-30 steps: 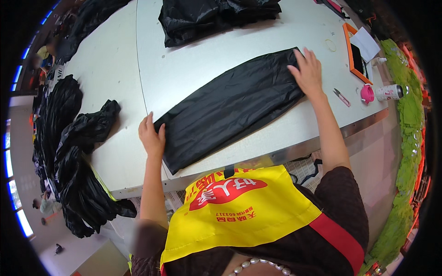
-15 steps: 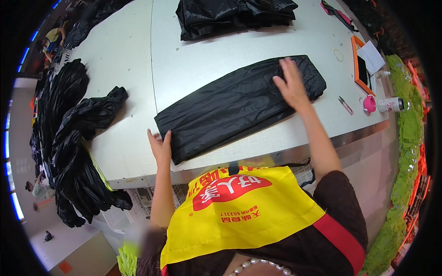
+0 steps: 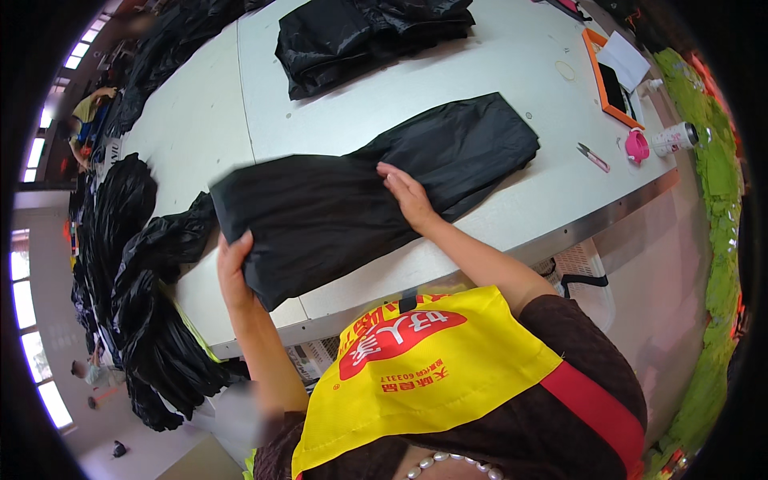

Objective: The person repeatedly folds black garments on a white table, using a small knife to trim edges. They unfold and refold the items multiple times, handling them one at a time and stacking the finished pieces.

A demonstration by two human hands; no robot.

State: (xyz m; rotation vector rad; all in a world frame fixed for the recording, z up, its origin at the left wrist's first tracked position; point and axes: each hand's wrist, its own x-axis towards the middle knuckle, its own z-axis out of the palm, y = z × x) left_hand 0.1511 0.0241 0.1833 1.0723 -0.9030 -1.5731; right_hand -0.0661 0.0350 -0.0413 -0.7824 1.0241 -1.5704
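Observation:
A long folded piece of thin black fabric [image 3: 304, 220], perhaps a garment, lies across the table in front of me. My left hand [image 3: 234, 260] grips its left end, thumb on top and fingers hidden beneath, and that end is lifted off the tabletop. On its middle rests my right hand [image 3: 409, 200], fingers stretched out and pressed against the cloth, where a dip runs across it. The far right part [image 3: 472, 148] lies on the table. Beyond it sits a folded black stack [image 3: 368, 44] of similar shiny fabric.
Loose black garments [image 3: 152, 296] hang over the table's left edge. At the right lie thread snips [image 3: 594, 158], a pink lid [image 3: 637, 146], a white bottle [image 3: 674, 139] and an orange tray [image 3: 594, 48] holding a phone. Bright green fabric [image 3: 696, 216] is heaped beyond; people work at far left.
My left hand has taken hold of the fabric's left end and raised it, shifting it left. My right hand has moved from the right end to the middle. The view has turned slightly.

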